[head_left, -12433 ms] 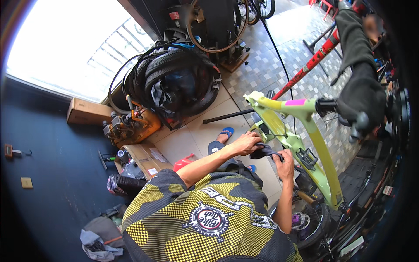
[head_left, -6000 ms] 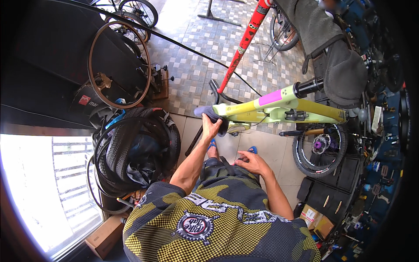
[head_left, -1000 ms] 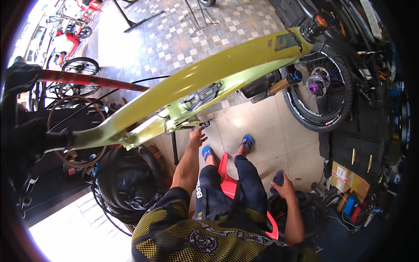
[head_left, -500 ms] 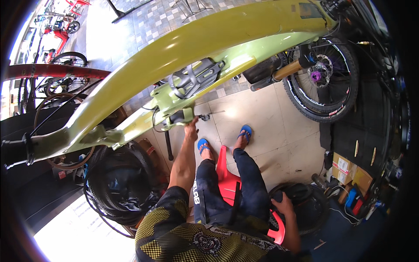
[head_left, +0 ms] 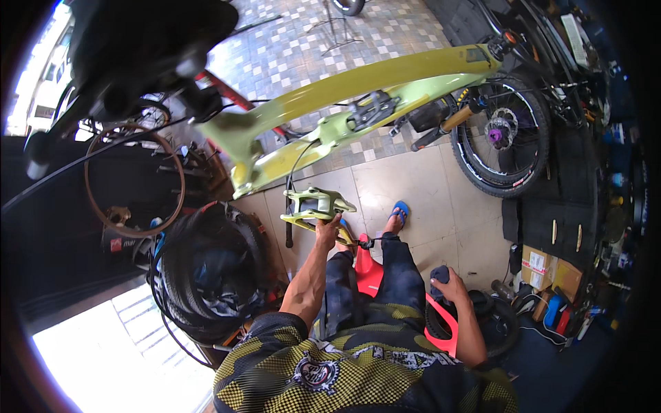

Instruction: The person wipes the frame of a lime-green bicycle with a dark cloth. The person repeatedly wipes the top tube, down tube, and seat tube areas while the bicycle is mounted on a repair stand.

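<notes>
A yellow-green bicycle frame (head_left: 296, 103) spans the upper middle, raised above the floor. Below it, a yellow-green rear swingarm (head_left: 310, 219) hangs apart from the main tube, and a thin dark cable runs down from the frame beside it. My left hand (head_left: 329, 230) is closed around the swingarm's near side, its fingers partly hidden. A black water-bottle cage (head_left: 372, 110) sits on the frame. By my right thigh, my right hand (head_left: 451, 286) is closed on a dark bunched cloth (head_left: 439, 274).
A bicycle wheel with a purple hub (head_left: 494, 135) stands at right, near a gold fork leg (head_left: 456, 118). Stacked black tyres (head_left: 213, 268) lie at left by a bare rim (head_left: 180, 172). A red plastic chair (head_left: 368, 272) is under me; cardboard boxes (head_left: 536, 267) stand at right.
My left hand has drawn the swingarm nearer to me and away from the frame. The frame appears farther off, and a large dark blurred shape has come into the upper left.
</notes>
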`<move>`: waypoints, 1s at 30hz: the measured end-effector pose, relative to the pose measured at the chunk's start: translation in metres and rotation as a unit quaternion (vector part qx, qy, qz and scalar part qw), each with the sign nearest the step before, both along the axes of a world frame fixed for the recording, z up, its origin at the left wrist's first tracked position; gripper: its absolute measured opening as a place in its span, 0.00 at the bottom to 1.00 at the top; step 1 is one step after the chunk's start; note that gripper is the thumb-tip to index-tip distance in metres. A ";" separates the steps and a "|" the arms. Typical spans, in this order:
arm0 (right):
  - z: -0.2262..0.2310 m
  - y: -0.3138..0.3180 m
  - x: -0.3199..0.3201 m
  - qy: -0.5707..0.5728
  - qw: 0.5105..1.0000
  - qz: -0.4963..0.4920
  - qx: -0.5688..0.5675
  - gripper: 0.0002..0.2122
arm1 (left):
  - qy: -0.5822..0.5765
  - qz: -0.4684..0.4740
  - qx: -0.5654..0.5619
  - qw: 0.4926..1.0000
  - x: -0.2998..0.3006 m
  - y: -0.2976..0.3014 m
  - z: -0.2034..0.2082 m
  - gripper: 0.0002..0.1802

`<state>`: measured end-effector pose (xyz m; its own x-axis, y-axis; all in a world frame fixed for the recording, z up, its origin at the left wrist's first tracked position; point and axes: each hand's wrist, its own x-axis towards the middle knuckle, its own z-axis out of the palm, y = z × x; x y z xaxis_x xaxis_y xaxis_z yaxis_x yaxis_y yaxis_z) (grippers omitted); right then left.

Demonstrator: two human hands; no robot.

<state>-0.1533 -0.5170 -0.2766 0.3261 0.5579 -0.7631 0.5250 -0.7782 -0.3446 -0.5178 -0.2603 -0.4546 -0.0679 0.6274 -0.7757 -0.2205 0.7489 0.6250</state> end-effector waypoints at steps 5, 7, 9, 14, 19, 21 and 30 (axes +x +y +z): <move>0.013 0.024 -0.034 -0.029 0.997 0.061 0.040 0.33 | 0.187 -0.020 0.034 0.982 -0.026 -0.006 0.058 0.27; 0.025 0.045 -0.049 0.010 0.996 0.074 0.043 0.32 | 0.188 -0.008 0.056 0.981 -0.036 -0.010 0.075 0.28; 0.032 0.063 -0.065 0.026 0.994 0.087 0.061 0.31 | 0.196 0.029 0.079 0.977 -0.043 -0.016 0.087 0.26; 0.044 0.103 -0.094 0.031 0.985 0.128 0.111 0.29 | 0.190 -0.002 0.134 0.973 -0.059 -0.015 0.122 0.29; 0.051 0.126 -0.109 0.040 0.982 0.152 0.107 0.29 | 0.224 -0.030 0.149 0.963 -0.070 -0.019 0.115 0.32; 0.048 0.125 -0.112 0.050 0.977 0.168 0.122 0.29 | 0.202 -0.041 0.152 0.967 -0.072 -0.018 0.123 0.32; 0.007 0.116 -0.103 0.134 0.988 0.081 0.002 0.36 | 0.228 -0.079 0.102 0.965 -0.068 -0.016 0.163 0.34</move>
